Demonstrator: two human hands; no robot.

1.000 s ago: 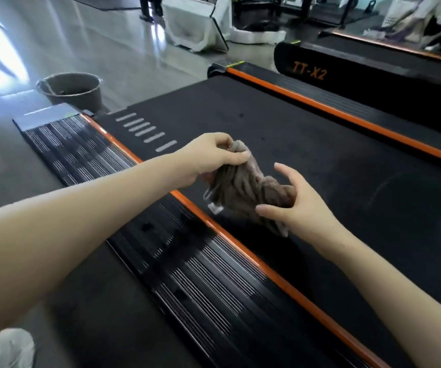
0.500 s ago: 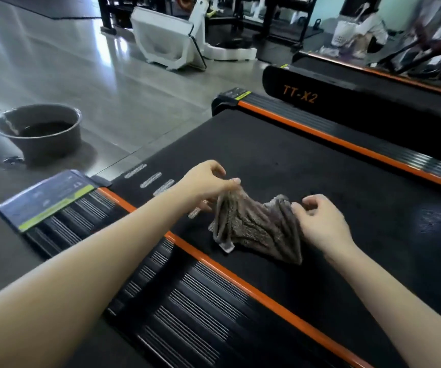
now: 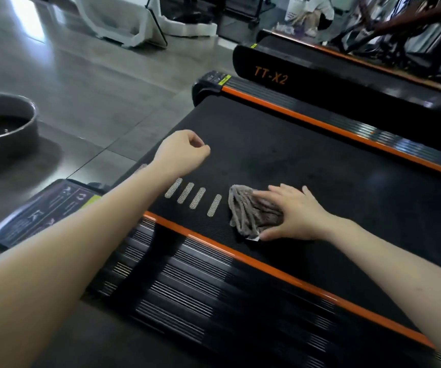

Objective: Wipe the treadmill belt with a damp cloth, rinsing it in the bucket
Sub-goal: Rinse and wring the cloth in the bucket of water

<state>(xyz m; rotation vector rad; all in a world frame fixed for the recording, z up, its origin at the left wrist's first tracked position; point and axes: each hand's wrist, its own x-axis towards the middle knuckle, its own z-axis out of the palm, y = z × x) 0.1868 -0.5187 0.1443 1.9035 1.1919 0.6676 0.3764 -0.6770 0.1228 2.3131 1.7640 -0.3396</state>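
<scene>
Biggest thing in shot is the belt (image 3: 307,160), black and wide, with an orange rail (image 3: 267,266) down its near edge and another down its far edge, so two rails. Beyond the belt's far rail sits a second treadmill (image 3: 320,73), which makes two machines. One bucket (image 3: 4,136) stands on the floor off the belt's end, dark water in it, well apart from the action. Two bare hands are over the belt. The left hand (image 3: 182,152) hovers above the belt's end, fingers curled in on nothing, and it is the hand nearer the bucket. The right hand (image 3: 296,213) lies flat near the belt's near edge, fingers straight and spread, pressing down on the one cloth (image 3: 248,211). That cloth is bunched on the belt under the fingertips and juts out toward the belt's end, its long axis lying across the belt. The right hand looks set to push it, with bare belt ahead. Smallest of all are four pale dashes (image 3: 197,197) printed on the belt just beside the cloth, and a fifth peeks out behind the left forearm.
</scene>
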